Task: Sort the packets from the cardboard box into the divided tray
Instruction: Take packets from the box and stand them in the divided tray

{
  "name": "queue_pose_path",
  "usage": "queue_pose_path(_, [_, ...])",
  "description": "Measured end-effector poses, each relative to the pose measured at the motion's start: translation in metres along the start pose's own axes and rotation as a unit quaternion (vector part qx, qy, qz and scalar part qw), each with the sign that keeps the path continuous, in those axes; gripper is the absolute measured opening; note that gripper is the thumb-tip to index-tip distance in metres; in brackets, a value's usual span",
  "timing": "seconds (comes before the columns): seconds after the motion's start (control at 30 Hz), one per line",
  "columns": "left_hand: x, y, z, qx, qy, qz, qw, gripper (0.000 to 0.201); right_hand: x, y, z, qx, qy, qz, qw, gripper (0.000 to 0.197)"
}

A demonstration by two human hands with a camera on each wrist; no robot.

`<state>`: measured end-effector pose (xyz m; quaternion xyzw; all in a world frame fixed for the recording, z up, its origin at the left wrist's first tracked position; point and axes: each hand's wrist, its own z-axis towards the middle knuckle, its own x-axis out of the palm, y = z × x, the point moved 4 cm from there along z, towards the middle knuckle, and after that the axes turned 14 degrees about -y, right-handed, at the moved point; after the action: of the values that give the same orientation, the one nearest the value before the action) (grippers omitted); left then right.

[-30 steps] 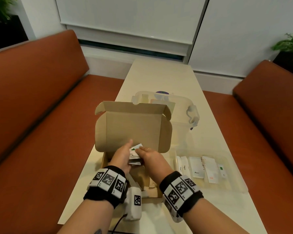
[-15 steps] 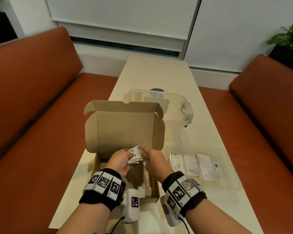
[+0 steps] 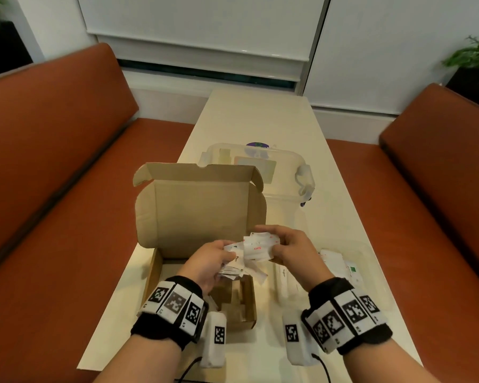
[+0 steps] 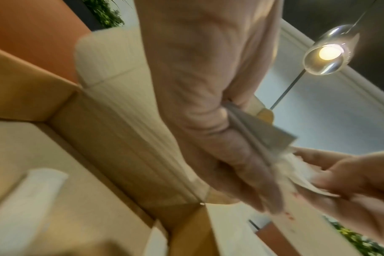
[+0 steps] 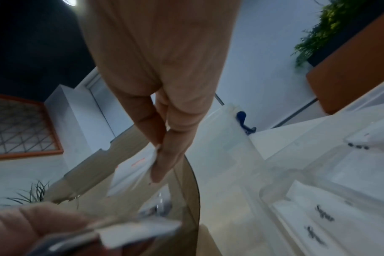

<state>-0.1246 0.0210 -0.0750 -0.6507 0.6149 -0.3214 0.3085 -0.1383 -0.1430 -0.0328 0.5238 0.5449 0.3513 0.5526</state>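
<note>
An open cardboard box [image 3: 199,214] stands on the table with its lid raised. Above the box's right side my left hand [image 3: 213,262] grips a bunch of small white packets [image 3: 237,265]. My right hand [image 3: 289,248] pinches a white packet with red print [image 3: 259,248] at the top of that bunch. The wrist views show the same packets [image 4: 259,131] [image 5: 140,166] held between fingers. A clear divided tray [image 3: 371,283] lies to the right of the box, with white packets [image 3: 332,259] in its compartments. One packet [image 4: 26,199] lies on the box floor.
A clear lidded plastic container [image 3: 277,172] stands behind the box. The pale table [image 3: 260,120] is narrow, with orange benches [image 3: 53,167] on both sides. Its near edge lies just under my wrists.
Both hands rose out of the box with the packets and shifted right. My right hand now pinches a red-printed packet at the top of the bunch.
</note>
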Motion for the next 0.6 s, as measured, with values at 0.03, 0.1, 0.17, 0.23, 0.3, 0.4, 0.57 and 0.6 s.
queue_pose_path(0.03, [0.007, -0.001, -0.003, 0.005, 0.023, -0.006, 1.0, 0.028, -0.003, 0.0, -0.001, -0.003, 0.003, 0.0, 1.0, 0.055])
queue_pose_path(0.1, [0.021, -0.001, -0.008, 0.011, 0.056, -0.014, 0.998, 0.028, -0.012, -0.002, -0.002, -0.013, -0.003, -0.02, 1.0, 0.053])
queue_pose_path(0.17, [0.035, 0.001, -0.011, 0.011, 0.074, -0.025, 0.997, 0.029, -0.024, -0.005, -0.004, -0.019, -0.02, -0.039, 0.999, 0.052])
queue_pose_path(0.23, [0.051, 0.005, -0.012, 0.002, 0.083, -0.043, 0.996, 0.03, -0.036, -0.01, -0.006, -0.025, -0.042, -0.066, 0.997, 0.05])
queue_pose_path(0.3, [0.067, 0.011, -0.013, -0.009, 0.082, -0.06, 0.995, 0.03, -0.05, -0.015, -0.008, -0.035, -0.068, -0.102, 0.992, 0.048])
queue_pose_path(0.4, [0.091, 0.018, -0.015, -0.037, 0.07, -0.098, 0.992, 0.022, -0.071, -0.024, -0.011, -0.043, -0.094, -0.154, 0.983, 0.045])
queue_pose_path(0.57, [0.126, 0.024, -0.021, -0.015, 0.101, -0.058, 0.993, 0.031, -0.101, -0.035, -0.014, -0.032, -0.122, -0.162, 0.979, 0.039])
queue_pose_path(0.6, [0.132, 0.025, -0.022, 0.008, 0.101, -0.032, 0.994, 0.033, -0.106, -0.037, -0.014, -0.031, -0.128, -0.158, 0.979, 0.039])
